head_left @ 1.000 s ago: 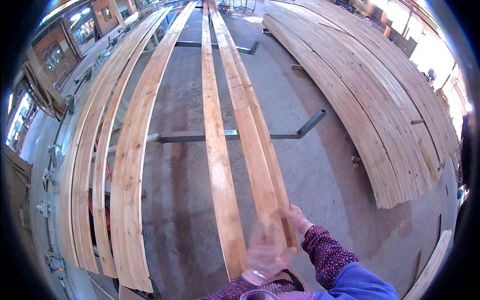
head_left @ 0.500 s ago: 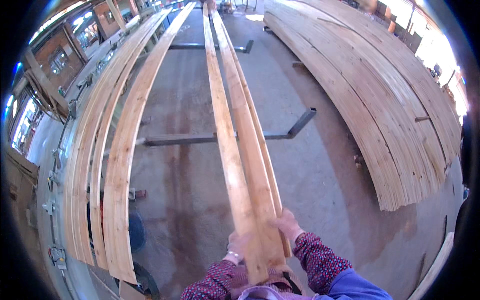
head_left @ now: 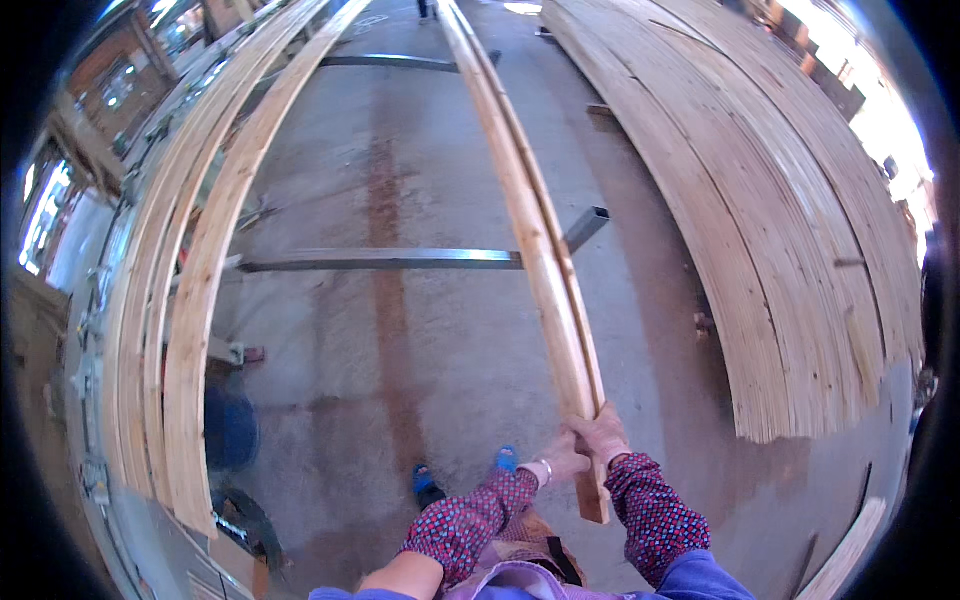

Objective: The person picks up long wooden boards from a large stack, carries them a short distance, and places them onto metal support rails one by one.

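Observation:
Two or more long, narrow wooden boards (head_left: 540, 255) lie pressed together and run from my hands toward the far end of the room. My right hand (head_left: 602, 434) is closed over their right edge, near the close end. My left hand (head_left: 562, 458) is closed on the left edge, right beside it, with the fingers partly hidden by the other hand. The short end of the boards sticks out just below both hands. Farther off, the boards cross a square metal arm (head_left: 400, 259), which has an upturned tip on the right.
Several long boards (head_left: 192, 340) lie side by side on the left, along a machine frame. A wide stack of planks (head_left: 745, 200) fills the right. A second metal arm (head_left: 385, 62) lies farther away. A dark blue bucket (head_left: 232, 430) stands under the left boards. Someone's legs (head_left: 424, 8) show at the far end.
The boards I hold have swung right and closed together, where a gap showed between them before. My left hand has moved right, up against my right hand.

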Action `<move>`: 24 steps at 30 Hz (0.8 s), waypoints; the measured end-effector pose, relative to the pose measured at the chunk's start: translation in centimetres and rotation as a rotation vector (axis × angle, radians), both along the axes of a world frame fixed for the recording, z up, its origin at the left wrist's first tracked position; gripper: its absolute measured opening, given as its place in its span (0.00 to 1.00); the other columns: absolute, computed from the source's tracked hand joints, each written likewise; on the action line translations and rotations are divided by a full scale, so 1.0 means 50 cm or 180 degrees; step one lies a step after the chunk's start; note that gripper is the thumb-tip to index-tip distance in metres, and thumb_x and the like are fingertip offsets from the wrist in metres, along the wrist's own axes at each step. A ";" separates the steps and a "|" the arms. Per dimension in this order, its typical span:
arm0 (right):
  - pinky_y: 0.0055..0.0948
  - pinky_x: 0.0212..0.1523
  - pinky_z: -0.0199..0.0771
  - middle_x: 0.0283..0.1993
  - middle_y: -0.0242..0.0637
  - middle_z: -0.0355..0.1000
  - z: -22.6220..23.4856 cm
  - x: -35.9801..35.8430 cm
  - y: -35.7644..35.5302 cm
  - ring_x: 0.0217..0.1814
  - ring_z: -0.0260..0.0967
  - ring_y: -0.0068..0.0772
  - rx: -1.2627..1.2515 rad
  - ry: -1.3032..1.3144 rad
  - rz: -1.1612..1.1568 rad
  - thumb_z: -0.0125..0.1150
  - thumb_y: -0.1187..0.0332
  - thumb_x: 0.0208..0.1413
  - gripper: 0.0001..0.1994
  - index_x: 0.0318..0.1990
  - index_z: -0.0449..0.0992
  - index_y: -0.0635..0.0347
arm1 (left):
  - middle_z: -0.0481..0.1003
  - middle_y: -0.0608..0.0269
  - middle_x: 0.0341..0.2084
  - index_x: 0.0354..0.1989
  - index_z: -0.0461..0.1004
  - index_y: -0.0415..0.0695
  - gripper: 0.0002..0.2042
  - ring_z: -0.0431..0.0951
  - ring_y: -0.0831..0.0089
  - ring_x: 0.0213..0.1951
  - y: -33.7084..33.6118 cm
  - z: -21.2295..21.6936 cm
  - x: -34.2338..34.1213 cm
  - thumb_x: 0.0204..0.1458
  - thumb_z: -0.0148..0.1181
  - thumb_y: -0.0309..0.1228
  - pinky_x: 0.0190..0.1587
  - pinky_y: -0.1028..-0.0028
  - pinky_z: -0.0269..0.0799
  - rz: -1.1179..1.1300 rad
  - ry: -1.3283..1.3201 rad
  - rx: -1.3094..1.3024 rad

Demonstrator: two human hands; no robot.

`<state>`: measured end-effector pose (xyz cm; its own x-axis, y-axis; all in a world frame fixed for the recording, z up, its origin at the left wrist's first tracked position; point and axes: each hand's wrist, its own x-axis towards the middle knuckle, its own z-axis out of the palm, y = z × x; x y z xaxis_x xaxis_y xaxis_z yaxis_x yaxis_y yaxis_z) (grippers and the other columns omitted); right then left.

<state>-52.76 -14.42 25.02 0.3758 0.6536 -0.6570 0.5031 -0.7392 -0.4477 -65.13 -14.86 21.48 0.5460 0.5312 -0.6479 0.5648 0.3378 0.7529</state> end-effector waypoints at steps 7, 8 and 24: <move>0.42 0.50 0.70 0.44 0.61 0.72 -0.081 -0.003 -0.009 0.51 0.70 0.57 0.0134 -0.0582 0.0347 0.62 0.55 0.41 0.33 0.51 0.63 0.71 | 0.69 0.52 0.54 0.54 0.69 0.43 0.23 0.70 0.58 0.55 0.049 0.100 -0.222 0.52 0.48 0.43 0.56 0.66 0.66 -0.1106 0.0649 0.2206; 0.42 0.51 0.69 0.45 0.61 0.71 -0.085 -0.016 -0.010 0.51 0.70 0.57 0.0137 -0.0584 0.0392 0.62 0.55 0.41 0.34 0.52 0.62 0.72 | 0.67 0.48 0.54 0.53 0.67 0.40 0.24 0.64 0.55 0.59 0.039 0.083 -0.312 0.53 0.49 0.44 0.61 0.66 0.59 -0.0240 0.0617 0.2303; 0.35 0.55 0.65 0.51 0.49 0.70 -0.011 -0.644 -0.092 0.55 0.66 0.40 0.0417 0.1860 0.1760 0.56 0.49 0.53 0.27 0.50 0.71 0.64 | 0.54 0.50 0.65 0.67 0.49 0.44 0.26 0.57 0.60 0.64 -0.194 0.037 -1.603 0.60 0.35 0.35 0.66 0.62 0.48 0.0545 0.5041 0.1570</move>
